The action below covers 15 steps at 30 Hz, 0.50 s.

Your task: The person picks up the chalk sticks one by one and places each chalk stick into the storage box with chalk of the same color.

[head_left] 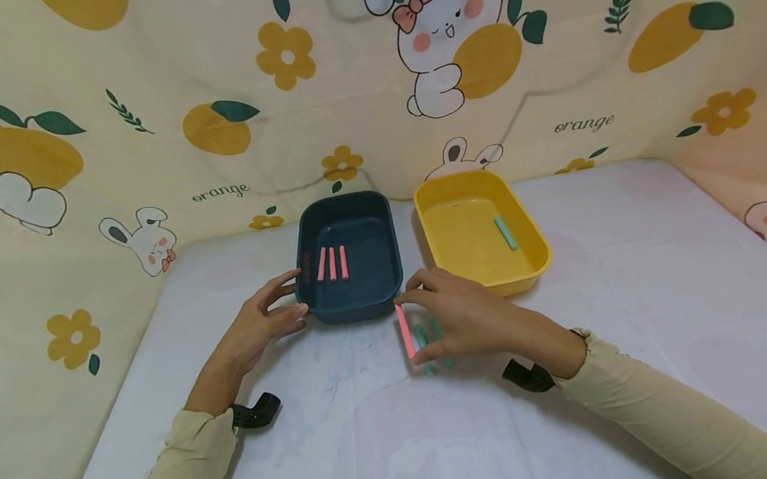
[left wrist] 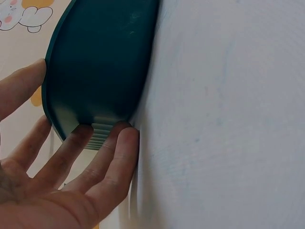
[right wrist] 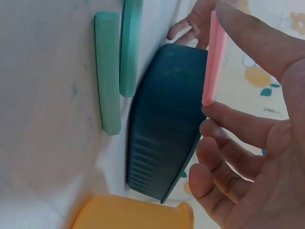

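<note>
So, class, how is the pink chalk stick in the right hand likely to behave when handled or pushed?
Probably stiff: the right hand pinches the pink chalk stick at its ends, and it shows no sag. Likely light, being slim. Its faceted-looking sides suggest it may slide before rolling.

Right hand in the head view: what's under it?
Two green sticks lie on the table beneath the right hand, which partly covers them in the head view. The table behind its palm is hidden there.

Left hand (left wrist: 71, 200) against dark teal tray (left wrist: 102, 57)
</note>
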Each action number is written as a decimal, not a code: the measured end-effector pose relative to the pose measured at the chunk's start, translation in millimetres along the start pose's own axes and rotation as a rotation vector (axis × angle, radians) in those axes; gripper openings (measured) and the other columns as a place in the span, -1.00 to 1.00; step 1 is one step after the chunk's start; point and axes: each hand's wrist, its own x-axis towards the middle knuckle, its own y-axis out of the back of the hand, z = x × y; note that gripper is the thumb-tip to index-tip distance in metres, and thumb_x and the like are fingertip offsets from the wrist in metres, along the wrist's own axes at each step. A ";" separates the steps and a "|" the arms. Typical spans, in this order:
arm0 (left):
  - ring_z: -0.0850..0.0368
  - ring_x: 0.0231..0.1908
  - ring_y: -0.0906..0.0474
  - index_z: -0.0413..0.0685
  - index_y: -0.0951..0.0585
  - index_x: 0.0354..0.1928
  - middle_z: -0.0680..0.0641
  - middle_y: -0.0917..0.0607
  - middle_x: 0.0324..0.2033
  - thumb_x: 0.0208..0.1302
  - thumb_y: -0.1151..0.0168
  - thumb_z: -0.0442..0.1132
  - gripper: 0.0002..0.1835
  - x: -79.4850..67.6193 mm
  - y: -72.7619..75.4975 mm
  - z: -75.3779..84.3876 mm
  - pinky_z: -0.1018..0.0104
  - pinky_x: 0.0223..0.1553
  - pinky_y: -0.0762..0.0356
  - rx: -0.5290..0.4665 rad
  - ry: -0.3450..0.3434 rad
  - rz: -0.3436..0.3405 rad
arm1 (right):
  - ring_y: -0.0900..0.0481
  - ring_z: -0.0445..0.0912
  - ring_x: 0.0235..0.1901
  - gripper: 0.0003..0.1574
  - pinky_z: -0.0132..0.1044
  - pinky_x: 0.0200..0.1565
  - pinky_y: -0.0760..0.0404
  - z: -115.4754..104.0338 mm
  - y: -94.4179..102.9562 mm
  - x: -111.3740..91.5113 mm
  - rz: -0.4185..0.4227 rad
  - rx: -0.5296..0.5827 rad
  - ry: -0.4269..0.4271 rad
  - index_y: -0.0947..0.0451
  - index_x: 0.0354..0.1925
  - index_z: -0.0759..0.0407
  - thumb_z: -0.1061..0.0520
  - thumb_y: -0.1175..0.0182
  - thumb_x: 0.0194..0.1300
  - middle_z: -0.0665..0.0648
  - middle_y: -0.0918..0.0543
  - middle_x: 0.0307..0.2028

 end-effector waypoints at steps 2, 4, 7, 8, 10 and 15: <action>-0.23 0.35 -0.38 0.25 -0.15 0.53 -0.18 -0.21 0.48 0.37 -0.28 -0.18 -0.22 -0.7 0.8 0.5 0.02 0.21 -0.55 -0.001 0.000 0.003 | -0.48 -0.09 0.13 0.04 -0.15 0.11 -0.61 0.9 0.7 1.4 0.017 0.014 0.011 -0.49 0.29 -0.10 -0.38 -0.54 -0.13 -0.01 -0.47 0.17; -0.23 0.36 -0.38 0.25 -0.15 0.53 -0.18 -0.20 0.48 0.35 -0.30 -0.15 -0.21 -1.3 1.6 0.9 0.02 0.21 -0.55 -0.001 0.000 0.004 | -0.48 -0.09 0.15 0.03 -0.14 0.11 -0.61 1.6 1.6 2.8 0.033 0.030 0.020 -0.49 0.30 -0.11 -0.37 -0.54 -0.11 0.00 -0.46 0.18; -0.23 0.36 -0.37 0.25 -0.15 0.53 -0.18 -0.20 0.48 0.33 -0.32 -0.12 -0.19 -1.4 1.9 1.2 0.01 0.21 -0.55 -0.004 -0.004 0.001 | -0.47 -0.09 0.16 0.02 -0.15 0.10 -0.62 2.5 3.3 4.7 0.049 0.056 0.019 -0.47 0.31 -0.13 -0.37 -0.53 -0.10 -0.01 -0.44 0.20; -0.23 0.36 -0.37 0.25 -0.15 0.53 -0.18 -0.20 0.48 0.33 -0.32 -0.12 -0.19 -1.4 1.9 1.0 0.01 0.21 -0.55 -0.005 -0.005 -0.002 | -0.47 -0.09 0.16 0.03 -0.16 0.10 -0.62 2.8 3.7 5.3 0.053 0.063 0.021 -0.46 0.31 -0.12 -0.36 -0.53 -0.09 -0.01 -0.43 0.21; -0.23 0.36 -0.37 0.25 -0.15 0.53 -0.18 -0.20 0.48 0.34 -0.31 -0.13 -0.20 -1.2 1.6 0.6 0.01 0.21 -0.54 -0.007 -0.007 -0.008 | -0.47 -0.08 0.15 0.04 -0.16 0.09 -0.62 3.0 4.7 6.2 0.057 0.076 0.021 -0.45 0.33 -0.11 -0.35 -0.53 -0.08 0.01 -0.42 0.23; -0.23 0.35 -0.38 0.24 -0.14 0.54 -0.18 -0.20 0.49 0.36 -0.28 -0.17 -0.21 -0.9 1.1 -1.0 0.02 0.21 -0.55 -0.008 -0.008 -0.016 | -0.46 -0.07 0.16 0.05 -0.14 0.13 -0.62 2.3 7.4 8.9 0.055 0.095 0.007 -0.42 0.35 -0.11 -0.35 -0.52 -0.07 0.02 -0.37 0.28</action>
